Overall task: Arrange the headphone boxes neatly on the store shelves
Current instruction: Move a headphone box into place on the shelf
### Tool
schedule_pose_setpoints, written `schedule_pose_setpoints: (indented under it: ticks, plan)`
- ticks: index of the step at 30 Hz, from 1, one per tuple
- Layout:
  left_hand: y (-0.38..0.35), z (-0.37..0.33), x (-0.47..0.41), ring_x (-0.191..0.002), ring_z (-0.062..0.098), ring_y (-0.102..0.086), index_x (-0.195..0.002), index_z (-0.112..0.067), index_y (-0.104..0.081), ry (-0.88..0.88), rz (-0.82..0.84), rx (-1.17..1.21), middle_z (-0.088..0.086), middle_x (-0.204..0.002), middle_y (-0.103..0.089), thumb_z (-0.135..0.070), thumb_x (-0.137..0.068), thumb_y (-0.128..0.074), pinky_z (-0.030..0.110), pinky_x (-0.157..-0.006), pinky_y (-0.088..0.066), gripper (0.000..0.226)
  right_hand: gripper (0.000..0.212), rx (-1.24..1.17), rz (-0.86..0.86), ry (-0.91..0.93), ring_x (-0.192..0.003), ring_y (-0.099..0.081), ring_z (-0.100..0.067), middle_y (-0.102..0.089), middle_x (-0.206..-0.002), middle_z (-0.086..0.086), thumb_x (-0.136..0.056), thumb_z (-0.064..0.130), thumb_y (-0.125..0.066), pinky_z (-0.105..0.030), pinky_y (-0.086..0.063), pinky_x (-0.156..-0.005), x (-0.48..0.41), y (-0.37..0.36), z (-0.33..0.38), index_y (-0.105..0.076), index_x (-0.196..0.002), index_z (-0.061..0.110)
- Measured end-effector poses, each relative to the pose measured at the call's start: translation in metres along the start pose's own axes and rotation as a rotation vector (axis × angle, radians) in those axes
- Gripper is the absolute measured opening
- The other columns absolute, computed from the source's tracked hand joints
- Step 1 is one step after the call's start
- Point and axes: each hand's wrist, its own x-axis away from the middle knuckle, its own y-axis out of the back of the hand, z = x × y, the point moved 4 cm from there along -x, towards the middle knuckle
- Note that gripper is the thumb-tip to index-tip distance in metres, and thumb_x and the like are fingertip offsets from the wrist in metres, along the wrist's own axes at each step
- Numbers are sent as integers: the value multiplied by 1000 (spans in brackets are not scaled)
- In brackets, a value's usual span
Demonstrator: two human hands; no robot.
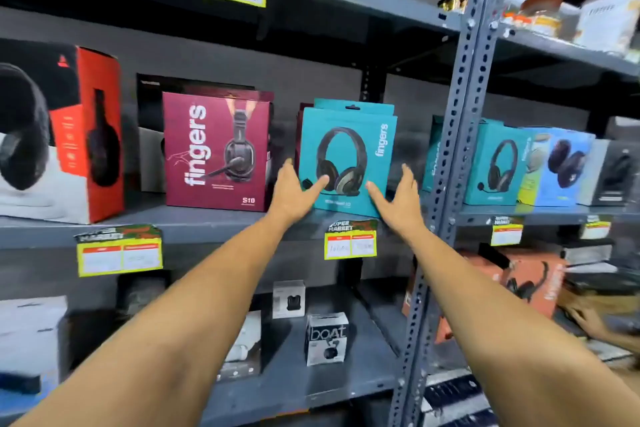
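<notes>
Teal cardboard headphone box [346, 156] upright on grey metal shelf [207, 224], beside maroon headphone box [216, 149] — left hand [294, 189], right hand [401, 199] flanking it, fingers spread open, thumbs on its front, nothing gripped.

Teal box [346, 156] btwn hands: card, smooth, slight sheen.
Maroon box [216, 149] left of left hand [294, 192]: printed card, satin.
Red-black box [59, 135] far left: glossy card.
Shelf [207, 225] under hands: grey painted metal, matt.
Upright [446, 163] beside right hand [403, 201]: perforated steel, grey paint, matt.
Price tag [350, 241] below hands: paper, yellow, thin.
Jars [609, 10] up right: clear plastic, shiny, blurred.
</notes>
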Motion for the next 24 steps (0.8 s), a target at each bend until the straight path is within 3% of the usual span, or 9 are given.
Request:
schedule_pose_setpoints:
  ticks: [3, 6, 9, 12, 14, 17, 20, 24]
  plan:
    - [-16, 11, -9, -126, 30, -48, -139, -4, -33, 24, 65, -59, 13, -136, -52, -39, -82, -71, 27, -99, -37, 77, 93, -104, 145, -147, -138, -34, -30, -28, -156, -12, -85, 57, -59, -44, -35, -108, -12, -11, -21, -11, -152, 14]
    - [-17, 20, -17, -112, 33, -56, -125, -3, -45, 54, 51, -154, 15, -121, -60, -32, -89, -64, 31, -83, -42, 50, 66, -105, 197, -137, -121, -52, -25, -54, -137, -7, -89, 59, -51, -36, -43, -91, -20, -17, -26, -38, -136, 15]
    - [-16, 20, -19, -105, 31, -53, -119, -6, -51, -44, -41, -214, 16, -113, -60, -35, -93, -55, 36, -82, -42, 38, 64, -154, 193, -131, -131, -42, -33, -48, -141, -10, -94, 60, -37, -45, -36, -104, -29, -19, -32, -38, -139, 15]
    - [-18, 16, -11, -97, 28, -53, -121, -10, -52, -131, -103, -238, 13, -105, -58, -47, -93, -49, 37, -77, -41, 46, 68, -230, 177, -168, -134, -39, -32, -44, -145, -10, -95, 62, -29, -40, -31, -99, -33, -16, -38, -32, -145, 17]
    - [-17, 15, -9, -94, 26, -52, -120, -11, -53, -147, -114, -238, 11, -103, -57, -50, -93, -48, 37, -77, -43, 47, 69, -269, 172, -172, -135, -37, -31, -42, -148, -10, -95, 61, -29, -35, -28, -94, -33, -16, -40, -29, -147, 16]
    - [-17, 13, -7, -89, 22, -50, -117, -12, -53, -159, -108, -230, 9, -101, -56, -47, -92, -51, 34, -75, -41, 43, 67, -274, 178, -177, -135, -37, -31, -43, -146, -10, -94, 62, -32, -41, -30, -100, -33, -17, -43, -29, -146, 20]
    - [-15, 11, -2, -89, 18, -50, -112, -12, -50, -140, -91, -211, 7, -102, -54, -37, -92, -54, 32, -77, -43, 32, 48, -326, 206, -188, -118, -52, -28, -55, -131, -4, -85, 60, -42, -43, -41, -93, -28, -13, -37, -41, -121, 27]
    - [-7, 5, 11, -89, 16, -50, -112, -13, -47, -171, -102, -180, 8, -105, -54, -25, -88, -56, 26, -73, -40, 29, 47, -442, 208, -210, -106, -59, -23, -61, -112, 1, -74, 46, -47, -43, -49, -87, -15, -10, -32, -40, -115, 23]
